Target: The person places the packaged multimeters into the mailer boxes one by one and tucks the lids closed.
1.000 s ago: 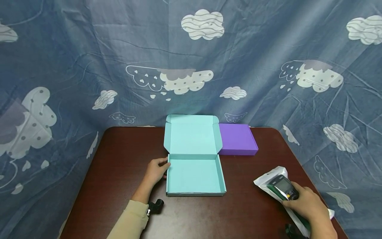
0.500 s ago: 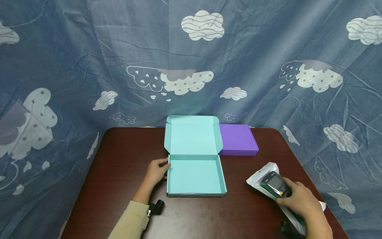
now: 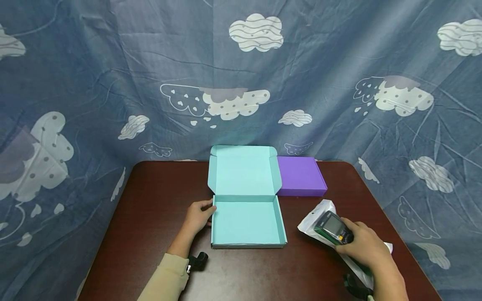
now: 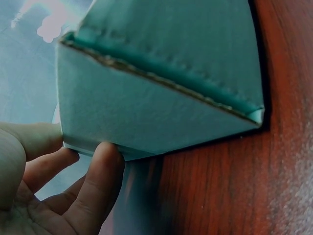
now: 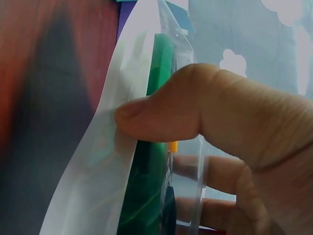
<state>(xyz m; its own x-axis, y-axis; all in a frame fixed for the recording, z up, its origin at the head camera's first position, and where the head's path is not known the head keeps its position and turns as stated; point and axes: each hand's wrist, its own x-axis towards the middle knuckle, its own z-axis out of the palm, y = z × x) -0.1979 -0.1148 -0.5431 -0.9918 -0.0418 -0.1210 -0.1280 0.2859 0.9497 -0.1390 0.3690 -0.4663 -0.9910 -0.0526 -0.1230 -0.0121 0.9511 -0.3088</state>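
Observation:
A mint-green cardboard box point(image 3: 248, 221) lies on the table with its lid point(image 3: 244, 170) raised at the back. My left hand point(image 3: 196, 215) grips its left wall; in the left wrist view, that hand's fingers point(image 4: 100, 178) touch the box point(image 4: 142, 103) near a lower edge. At the right, my right hand point(image 3: 367, 246) holds a green-and-black multimeter point(image 3: 333, 228) inside a white-backed clear plastic bag point(image 3: 310, 221). The thumb point(image 5: 156, 110) presses the bag's white side in the right wrist view, with the other fingers on its clear side. The multimeter's lower part is hidden by the hand.
A shut purple box point(image 3: 302, 176) lies behind and to the right of the mint box, close beside its raised lid. The brown table point(image 3: 165, 184) meets a blue cloud-patterned curtain point(image 3: 180, 50) at the back and sides.
My right hand has moved left and slightly away from me, bringing the bagged multimeter closer to the mint box. The left hand and the box have stayed put.

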